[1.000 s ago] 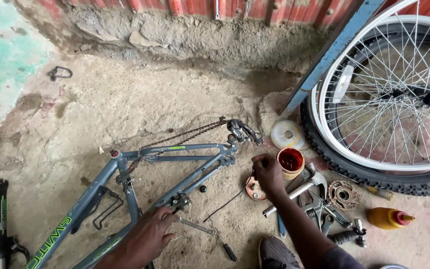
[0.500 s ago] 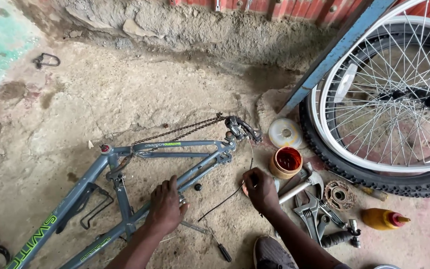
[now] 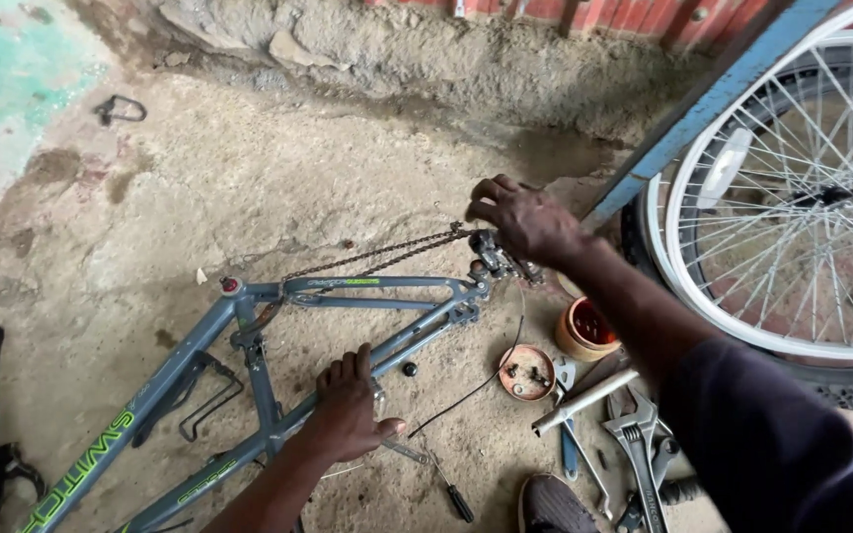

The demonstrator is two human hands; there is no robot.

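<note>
Grey-blue steel: the bicycle frame lies flat on the dirt floor, stripped of wheels, chain hanging loose along its upper stay. Nearest, at 7 o'clock, the left hand has its grip pressed around the lower tube, pinning it down. At 5 o'clock wrenches and a small dish of parts lie unused beside an orange cup. Farther, at 1 o'clock, the right hand curls over the rear derailleur, fingers pinching it; a wheel leans beyond, unmounted
</note>
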